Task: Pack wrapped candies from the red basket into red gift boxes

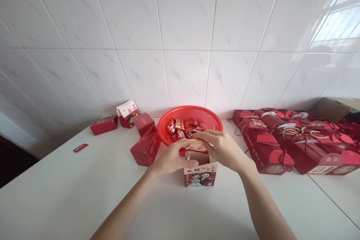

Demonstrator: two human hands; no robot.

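Note:
An open-topped gift box (200,177) with a cartoon couple on its front stands upright on the white table. My left hand (173,159) is at the box's left side, its thumb across the near left edge and its fingers at the back flap. Over the box's back right side, my right hand (225,149) has its fingers bent down at the upraised flap. A small yellow item (194,141) shows near the fingertips of my left hand. Just behind the box, wrapped candies (180,124) lie in a red mesh basket (206,117), partly hidden by my hands.
Several red boxes (144,150) stand left of the basket, with a small red piece (80,148) farther left. Many red boxes with cords (261,153) fill the right side. A cardboard box (330,108) sits at the back right. A tiled wall (185,75) rises behind.

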